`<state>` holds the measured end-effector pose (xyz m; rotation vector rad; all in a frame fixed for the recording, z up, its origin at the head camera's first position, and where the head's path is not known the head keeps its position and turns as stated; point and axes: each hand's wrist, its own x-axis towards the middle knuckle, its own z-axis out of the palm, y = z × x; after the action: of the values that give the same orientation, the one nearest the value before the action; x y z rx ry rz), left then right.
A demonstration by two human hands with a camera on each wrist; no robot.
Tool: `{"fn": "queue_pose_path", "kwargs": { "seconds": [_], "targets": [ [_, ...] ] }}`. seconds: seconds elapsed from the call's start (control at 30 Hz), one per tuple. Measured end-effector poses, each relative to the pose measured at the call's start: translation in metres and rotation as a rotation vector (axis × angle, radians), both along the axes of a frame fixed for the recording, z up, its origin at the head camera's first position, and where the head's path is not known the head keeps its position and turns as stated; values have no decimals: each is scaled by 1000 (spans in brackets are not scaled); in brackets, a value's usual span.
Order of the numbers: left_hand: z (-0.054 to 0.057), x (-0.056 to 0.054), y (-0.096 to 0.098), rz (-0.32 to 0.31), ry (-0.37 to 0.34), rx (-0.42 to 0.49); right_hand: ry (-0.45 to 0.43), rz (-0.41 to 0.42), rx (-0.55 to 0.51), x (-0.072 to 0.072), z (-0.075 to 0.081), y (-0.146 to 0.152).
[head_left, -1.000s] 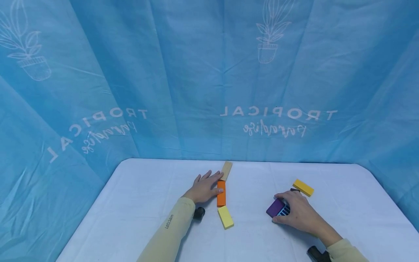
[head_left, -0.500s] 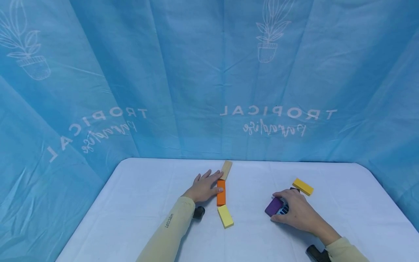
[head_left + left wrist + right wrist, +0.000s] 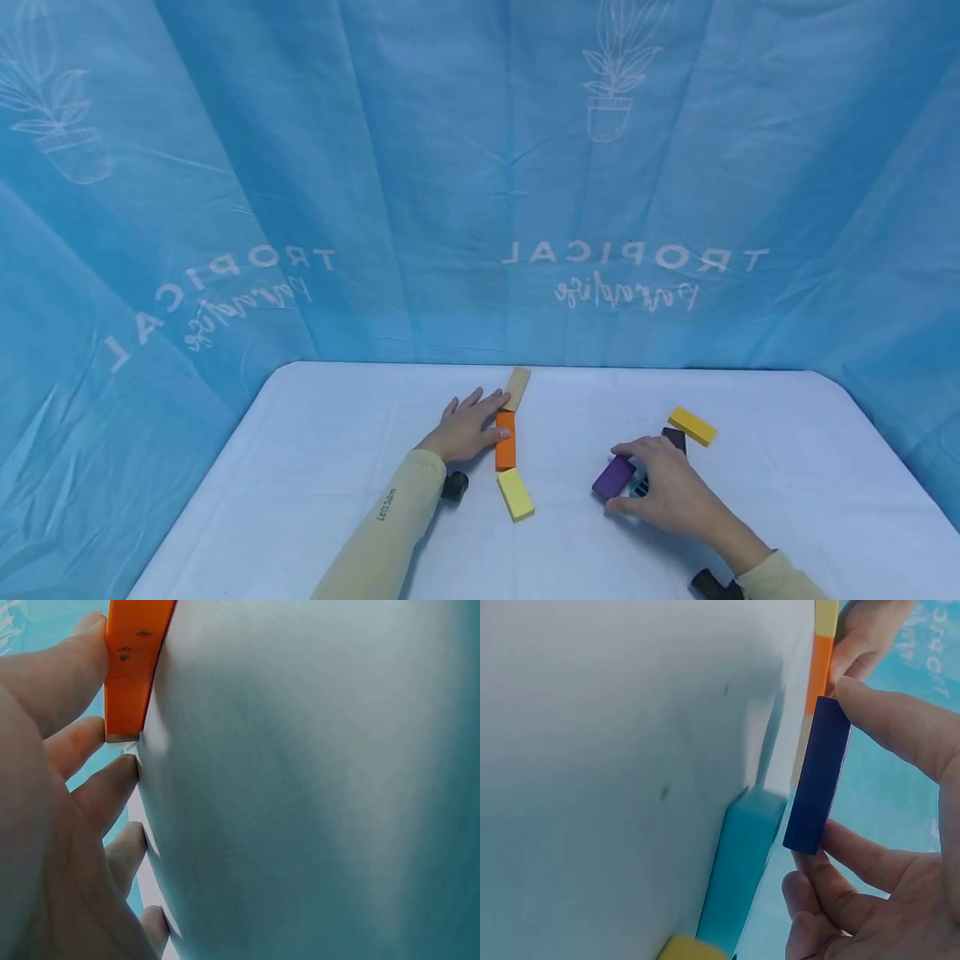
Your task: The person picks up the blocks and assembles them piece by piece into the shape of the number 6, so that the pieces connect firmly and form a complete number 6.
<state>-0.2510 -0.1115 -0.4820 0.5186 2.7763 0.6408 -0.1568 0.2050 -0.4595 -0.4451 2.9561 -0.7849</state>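
Observation:
My right hand pinches a purple block between the thumb and fingers; it looks dark blue in the right wrist view. A blue striped block shows partly from under that hand, and a dark block sits just beyond its knuckles. On the left, my left hand rests with fingers spread beside a row of blocks. Its thumb touches the orange block, seen close in the left wrist view, while the index fingertip lies at the plain wooden block.
A pale yellow block forms the near end of the row, angled to the orange one. Beyond the right hand lies a golden yellow block. White cloth covers the table, and blue printed curtain encloses the back and sides.
My right hand has moved a little to the left with the purple block, leaving more of the dark block showing. The left hand and the row stay put.

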Motion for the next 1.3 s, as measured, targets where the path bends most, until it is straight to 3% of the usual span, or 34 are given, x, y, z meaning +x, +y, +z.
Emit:
{"fn": "queue_pose_path", "kwargs": {
  "seconds": [0.63, 1.3],
  "targets": [
    [3, 1, 0, -11, 8, -3, 14, -56, -24, 22, -1, -36],
    [4, 2, 1, -2, -1, -15, -30, -60, 67, 36, -7, -65]
  ]
}}
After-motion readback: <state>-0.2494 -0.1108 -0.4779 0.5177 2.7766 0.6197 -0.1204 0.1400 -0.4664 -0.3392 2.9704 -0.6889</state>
